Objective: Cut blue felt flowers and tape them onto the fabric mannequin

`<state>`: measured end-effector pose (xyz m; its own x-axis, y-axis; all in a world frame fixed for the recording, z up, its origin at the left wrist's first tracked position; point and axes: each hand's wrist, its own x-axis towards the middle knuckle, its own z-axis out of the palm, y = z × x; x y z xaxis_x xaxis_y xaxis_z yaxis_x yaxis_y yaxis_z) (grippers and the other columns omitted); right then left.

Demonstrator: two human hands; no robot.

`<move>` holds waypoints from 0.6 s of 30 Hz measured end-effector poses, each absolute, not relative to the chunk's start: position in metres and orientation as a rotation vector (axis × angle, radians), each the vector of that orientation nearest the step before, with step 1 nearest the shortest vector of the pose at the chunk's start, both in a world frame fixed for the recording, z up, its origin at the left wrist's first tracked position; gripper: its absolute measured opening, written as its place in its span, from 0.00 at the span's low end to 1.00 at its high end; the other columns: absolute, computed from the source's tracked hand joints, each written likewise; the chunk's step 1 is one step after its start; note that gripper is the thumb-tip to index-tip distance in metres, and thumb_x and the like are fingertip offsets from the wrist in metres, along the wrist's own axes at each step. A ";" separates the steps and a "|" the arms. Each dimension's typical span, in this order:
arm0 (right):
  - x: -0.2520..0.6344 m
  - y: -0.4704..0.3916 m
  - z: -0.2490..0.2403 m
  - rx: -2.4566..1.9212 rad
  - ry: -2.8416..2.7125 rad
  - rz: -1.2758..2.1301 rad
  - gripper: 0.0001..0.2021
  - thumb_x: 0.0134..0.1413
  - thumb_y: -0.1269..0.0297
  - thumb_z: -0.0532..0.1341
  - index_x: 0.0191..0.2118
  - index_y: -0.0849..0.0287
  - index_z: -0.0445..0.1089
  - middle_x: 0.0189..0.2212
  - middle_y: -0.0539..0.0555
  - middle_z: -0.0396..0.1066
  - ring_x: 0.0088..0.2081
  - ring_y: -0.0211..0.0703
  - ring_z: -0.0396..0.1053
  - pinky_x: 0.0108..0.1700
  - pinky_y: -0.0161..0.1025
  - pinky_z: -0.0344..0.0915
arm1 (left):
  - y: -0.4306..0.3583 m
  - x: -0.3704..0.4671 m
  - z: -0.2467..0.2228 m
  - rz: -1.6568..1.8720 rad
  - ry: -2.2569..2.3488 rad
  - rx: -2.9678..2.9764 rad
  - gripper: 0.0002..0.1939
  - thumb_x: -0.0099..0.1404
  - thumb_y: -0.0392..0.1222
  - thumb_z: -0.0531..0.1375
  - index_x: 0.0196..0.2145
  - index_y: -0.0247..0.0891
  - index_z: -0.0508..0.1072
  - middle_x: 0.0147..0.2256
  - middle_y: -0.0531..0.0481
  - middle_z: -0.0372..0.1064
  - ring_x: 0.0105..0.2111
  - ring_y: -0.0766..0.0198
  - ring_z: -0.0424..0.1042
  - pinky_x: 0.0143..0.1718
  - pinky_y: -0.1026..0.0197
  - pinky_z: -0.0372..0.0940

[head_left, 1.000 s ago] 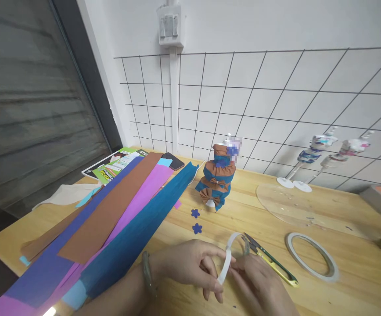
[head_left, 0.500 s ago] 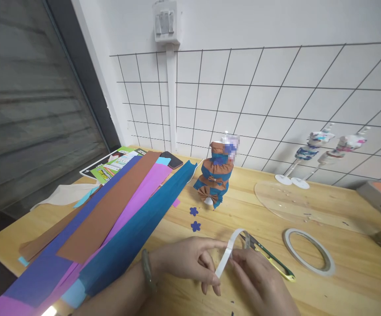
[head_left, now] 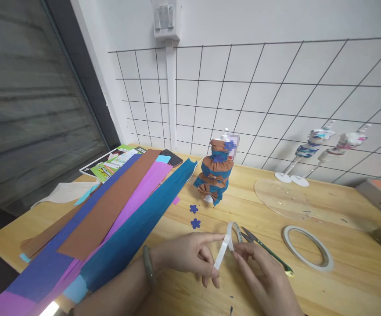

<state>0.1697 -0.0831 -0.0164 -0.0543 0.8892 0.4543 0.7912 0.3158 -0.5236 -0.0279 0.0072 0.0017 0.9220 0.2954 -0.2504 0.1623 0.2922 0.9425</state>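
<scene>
A strip of white tape (head_left: 222, 252) curls between my two hands. My left hand (head_left: 188, 256), with a bangle at its wrist, pinches the strip's lower end between thumb and fingers, while the index finger stretches along toward its upper part. Thumb and index finger of my right hand (head_left: 264, 274) close on the looped other side of the strip. Behind the right hand lie scissors (head_left: 271, 252) with green and yellow handles, partly covered. A tape roll (head_left: 327, 263) rests flat to the right. Two blue paper flowers (head_left: 195, 224) lie beyond my left hand.
A brown and teal layered paper dress (head_left: 218, 169) stands near the wall. Long crepe paper sheets (head_left: 105, 215) cover the left side, with leaflets (head_left: 109, 164) and a phone (head_left: 170, 158) behind. A clear disc (head_left: 276, 197) and two wrapped stands (head_left: 307, 151) are at the back right.
The tape's loop has narrowed and folded over closer to the left index finger. My right hand has shifted slightly, and more of the scissor blades shows.
</scene>
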 end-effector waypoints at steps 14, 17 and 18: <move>0.141 -0.090 -0.005 -1.458 -1.766 0.671 0.13 0.58 0.61 0.52 0.27 0.57 0.69 0.23 0.51 0.69 0.24 0.38 0.67 0.27 0.32 0.64 | 0.003 -0.024 0.000 0.126 0.414 1.274 0.43 0.52 0.41 0.64 0.60 0.45 0.46 0.26 0.52 0.70 0.22 0.69 0.68 0.24 0.68 0.62; 0.138 -0.090 -0.005 -1.492 -1.714 0.790 0.16 0.59 0.59 0.50 0.25 0.58 0.69 0.22 0.51 0.68 0.26 0.39 0.66 0.29 0.32 0.64 | 0.002 -0.023 0.000 0.109 0.432 1.263 0.43 0.50 0.43 0.66 0.59 0.42 0.49 0.25 0.53 0.69 0.23 0.69 0.68 0.26 0.66 0.62; 0.138 -0.090 -0.004 -1.492 -1.702 0.800 0.16 0.59 0.59 0.50 0.26 0.58 0.68 0.23 0.52 0.68 0.26 0.39 0.67 0.30 0.33 0.65 | 0.002 -0.023 0.000 0.124 0.451 1.264 0.41 0.49 0.43 0.66 0.58 0.41 0.52 0.25 0.53 0.69 0.23 0.69 0.68 0.27 0.65 0.62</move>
<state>0.1382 -0.0899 -0.0039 -0.0664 0.9907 0.1189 0.5410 0.1359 -0.8300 -0.0229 0.0016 0.0003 0.9061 0.3341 -0.2596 0.1551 0.3085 0.9385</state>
